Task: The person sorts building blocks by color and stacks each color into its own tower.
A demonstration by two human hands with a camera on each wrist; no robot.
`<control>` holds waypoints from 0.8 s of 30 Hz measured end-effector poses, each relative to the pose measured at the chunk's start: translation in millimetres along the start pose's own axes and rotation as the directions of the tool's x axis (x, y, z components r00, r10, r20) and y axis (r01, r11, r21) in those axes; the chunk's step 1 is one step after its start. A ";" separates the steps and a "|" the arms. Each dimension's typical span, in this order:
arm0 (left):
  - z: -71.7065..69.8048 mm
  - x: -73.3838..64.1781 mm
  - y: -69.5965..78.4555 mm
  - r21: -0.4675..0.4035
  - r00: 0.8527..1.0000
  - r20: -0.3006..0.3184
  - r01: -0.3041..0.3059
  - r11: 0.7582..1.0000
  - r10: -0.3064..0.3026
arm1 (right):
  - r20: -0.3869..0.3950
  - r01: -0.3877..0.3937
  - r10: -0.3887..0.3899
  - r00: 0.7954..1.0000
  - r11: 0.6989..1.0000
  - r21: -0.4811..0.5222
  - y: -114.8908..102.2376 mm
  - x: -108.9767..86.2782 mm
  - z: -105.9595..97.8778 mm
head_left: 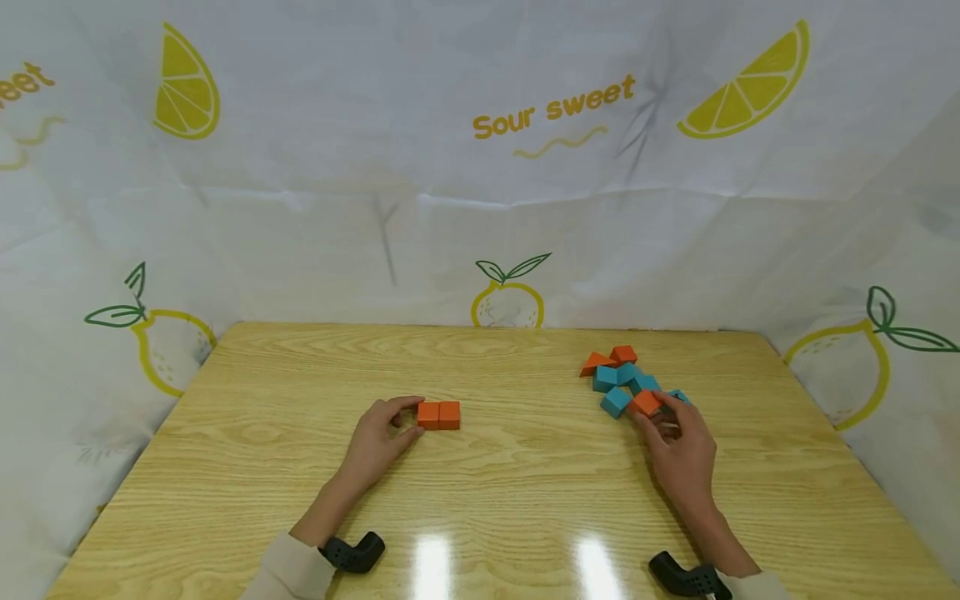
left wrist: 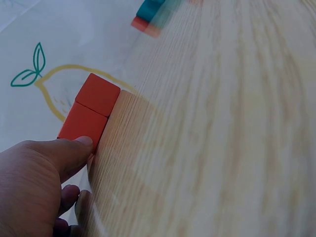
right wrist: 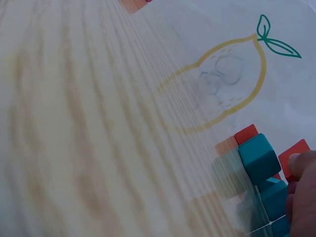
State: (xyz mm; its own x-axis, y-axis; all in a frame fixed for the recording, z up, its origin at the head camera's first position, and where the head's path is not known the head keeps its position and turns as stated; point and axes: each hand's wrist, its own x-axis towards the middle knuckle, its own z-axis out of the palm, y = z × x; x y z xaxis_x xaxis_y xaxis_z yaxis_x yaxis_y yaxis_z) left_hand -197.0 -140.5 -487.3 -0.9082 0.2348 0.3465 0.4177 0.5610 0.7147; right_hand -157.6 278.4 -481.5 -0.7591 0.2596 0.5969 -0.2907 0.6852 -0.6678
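Note:
Two orange cubes (head_left: 438,416) sit side by side and touching on the wooden table. My left hand (head_left: 378,437) pinches the left one, thumb at its near side and index finger at its far side; the left wrist view shows the thumb (left wrist: 83,143) on its face. Over on the right, my right hand (head_left: 684,446) grips another orange block (head_left: 646,403) between thumb and fingers, at the near edge of a cluster of blocks. A blue block (head_left: 616,402) lies just left of it. The fingers partly cover the held block in the right wrist view.
Several more blue blocks (head_left: 606,379) are bunched behind the right hand, with an orange triangular block (head_left: 596,363) and an orange block (head_left: 624,355) at the back. A white lemon-print cloth (head_left: 337,250) rises behind the wooden table (head_left: 510,492).

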 end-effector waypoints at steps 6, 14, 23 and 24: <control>-0.6 0.2 0.4 -0.007 1.000 0.009 0.016 1.000 -0.015 | -0.028 0.046 -0.044 0.999 0.994 0.094 -2.0 0.1 1.9; -0.1 0.6 -0.4 -0.002 1.000 0.010 0.012 1.000 -0.012 | -0.046 0.093 -0.086 0.995 0.976 0.196 -13.5 -0.3 7.2; -0.8 0.1 0.1 -0.002 1.000 0.016 0.022 1.000 -0.022 | -0.069 0.185 -0.174 0.982 0.957 0.222 -25.5 -2.3 18.1; -0.8 0.2 0.1 -0.003 1.000 0.015 0.021 1.000 -0.021 | -0.073 0.197 -0.186 0.980 0.955 0.221 -26.8 -2.3 19.4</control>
State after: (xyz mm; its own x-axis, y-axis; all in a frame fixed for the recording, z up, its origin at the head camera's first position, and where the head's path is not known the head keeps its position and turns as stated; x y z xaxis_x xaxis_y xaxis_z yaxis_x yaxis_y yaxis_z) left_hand -197.1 -141.0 -486.7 -0.9171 0.2350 0.3221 0.3985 0.5637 0.7235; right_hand -159.4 246.2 -473.7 -0.6476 0.1765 0.7412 -0.5563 0.5553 -0.6182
